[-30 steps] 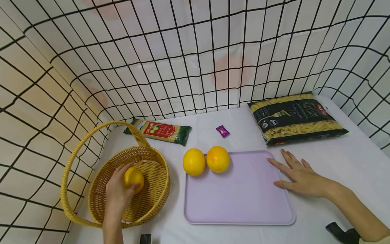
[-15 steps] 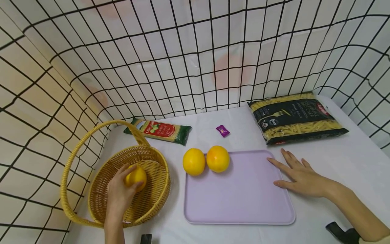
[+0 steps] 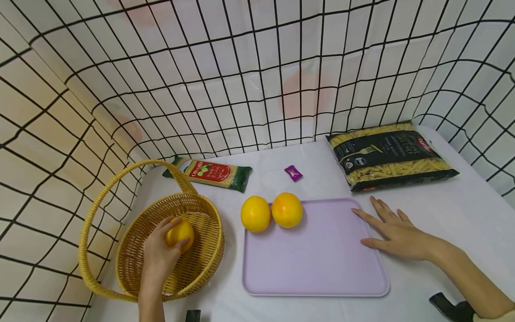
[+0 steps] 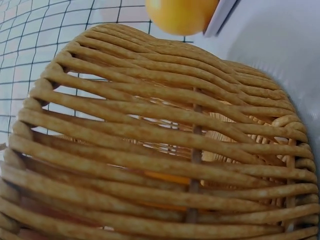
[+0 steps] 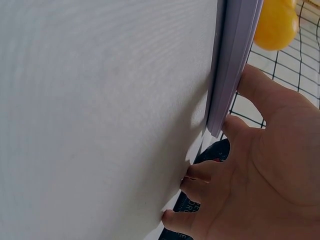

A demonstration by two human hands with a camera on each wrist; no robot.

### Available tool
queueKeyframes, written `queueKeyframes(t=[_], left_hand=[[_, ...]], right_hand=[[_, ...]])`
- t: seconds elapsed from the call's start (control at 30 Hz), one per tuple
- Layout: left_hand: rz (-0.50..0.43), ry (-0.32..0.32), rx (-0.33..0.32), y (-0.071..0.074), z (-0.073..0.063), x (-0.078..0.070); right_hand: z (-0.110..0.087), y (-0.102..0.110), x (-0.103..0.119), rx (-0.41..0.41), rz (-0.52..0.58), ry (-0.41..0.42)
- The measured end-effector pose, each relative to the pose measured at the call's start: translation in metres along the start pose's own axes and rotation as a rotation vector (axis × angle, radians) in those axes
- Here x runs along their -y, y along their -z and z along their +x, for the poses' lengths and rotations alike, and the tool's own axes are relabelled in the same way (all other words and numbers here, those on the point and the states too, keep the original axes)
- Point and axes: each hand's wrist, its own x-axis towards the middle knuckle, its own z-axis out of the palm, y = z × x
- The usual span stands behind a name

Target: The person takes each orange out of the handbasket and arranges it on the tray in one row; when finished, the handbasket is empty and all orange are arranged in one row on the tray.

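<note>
Inside the yellow wicker basket [image 3: 132, 223], my left hand [image 3: 158, 252] grips an orange [image 3: 181, 235] with thumb and fingers on either side of it. The left wrist view is mostly filled by the basket's woven wall [image 4: 150, 115], which hides that hand. My right hand [image 3: 396, 235] lies with spread fingers at the right edge of a lilac tray [image 3: 315, 264]. In the right wrist view, the thumb and a finger of the right hand [image 5: 270, 155] touch the tray's rim [image 5: 232, 65]. Two more oranges, a left one [image 3: 255, 214] and a right one [image 3: 287, 210], sit side by side at the tray's far left corner.
Behind the basket lies a green and red noodle packet [image 3: 213, 173]. A small purple wrapped candy [image 3: 293, 173] lies beyond the tray. At the back right is a large bag of penne pasta [image 3: 392, 156]. Black wire mesh [image 3: 261, 89] encloses the back and sides of the white table.
My left hand has shifted slightly to the right inside the basket with the orange, then stayed nearly still. The right hand and the tray have kept their places.
</note>
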Motion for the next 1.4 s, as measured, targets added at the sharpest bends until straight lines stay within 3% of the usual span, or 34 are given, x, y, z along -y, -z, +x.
queueKeyframes(t=[0.27, 0.5, 0.73, 1.4], left_hand=[[-0.028, 0.032, 0.070, -0.0008, 0.0001, -0.0025], [-0.038, 0.061, 0.088, -0.0005, -0.0015, -0.0008], [-0.037, 0.028, 0.072, -0.0022, -0.0014, -0.0009], [-0.152, 0.045, -0.013, 0.0020, -0.0046, -0.0097]], right_hand=[[-0.0003, -0.0002, 0.0007, 0.005, 0.007, -0.004], [-0.0003, 0.0000, 0.0016, 0.008, 0.004, -0.011], [-0.0012, -0.0001, 0.0027, 0.005, 0.008, 0.002], [-0.0023, 0.0013, 0.0041, 0.009, 0.004, -0.001]])
